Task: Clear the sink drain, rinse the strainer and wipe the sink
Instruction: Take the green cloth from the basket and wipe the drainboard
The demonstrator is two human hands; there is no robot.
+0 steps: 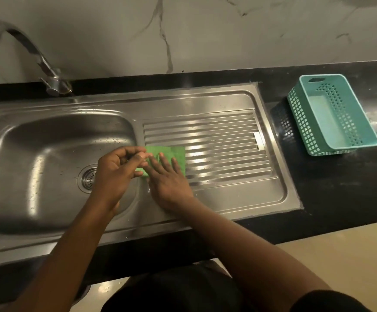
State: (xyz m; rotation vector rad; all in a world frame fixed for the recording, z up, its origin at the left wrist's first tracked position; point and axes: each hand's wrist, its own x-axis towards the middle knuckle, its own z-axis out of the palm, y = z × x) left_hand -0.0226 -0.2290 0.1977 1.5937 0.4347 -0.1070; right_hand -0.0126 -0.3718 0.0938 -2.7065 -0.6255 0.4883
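A green cloth (171, 154) lies on the near left end of the ribbed draining board (216, 145), at the basin's right rim. My right hand (169, 179) rests flat on the cloth with its fingers spread. My left hand (115, 170) is curled over the basin's right side, its fingertips pinching the cloth's left edge. The steel sink basin (48, 158) is wet with droplets. The round drain strainer (87, 179) sits in the basin floor, partly hidden by my left hand.
A curved steel faucet (25, 48) stands at the back left, above the basin. A teal plastic basket (331, 113) sits on the black countertop (340, 188) to the right of the sink. A marble wall runs behind.
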